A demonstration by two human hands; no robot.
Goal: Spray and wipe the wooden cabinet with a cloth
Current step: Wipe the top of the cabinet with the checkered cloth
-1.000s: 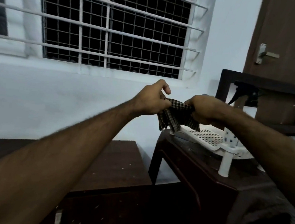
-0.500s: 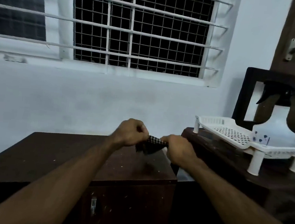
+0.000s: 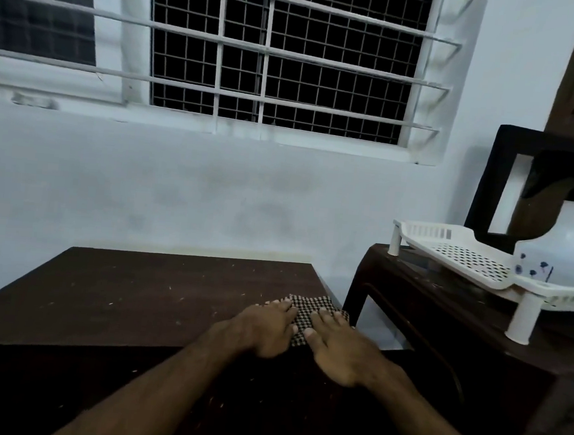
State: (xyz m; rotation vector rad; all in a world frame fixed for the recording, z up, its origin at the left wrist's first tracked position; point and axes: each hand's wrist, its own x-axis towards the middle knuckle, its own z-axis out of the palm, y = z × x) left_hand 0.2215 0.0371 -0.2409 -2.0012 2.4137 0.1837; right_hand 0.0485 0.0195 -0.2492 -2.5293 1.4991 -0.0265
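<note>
The dark wooden cabinet (image 3: 135,291) stands low under the window, its top dotted with pale specks. A small black-and-white checked cloth (image 3: 307,306) lies flat on the top near the right front corner. My left hand (image 3: 263,328) and my right hand (image 3: 340,348) rest side by side on the cloth, fingers stretched forward and pressing it down. A white spray bottle (image 3: 571,250) with a black trigger head stands at the far right, apart from both hands.
A white perforated plastic tray (image 3: 429,230) on short legs sits on a dark side table (image 3: 426,307) to the right of the cabinet, with the bottle in it. A narrow gap separates the two pieces. A white wall and a barred window lie behind; a brown door is at the far right.
Both hands carried the cloth from above the tray leftward and down onto the cabinet top. It was bunched between them; now it lies flat under their fingers.
</note>
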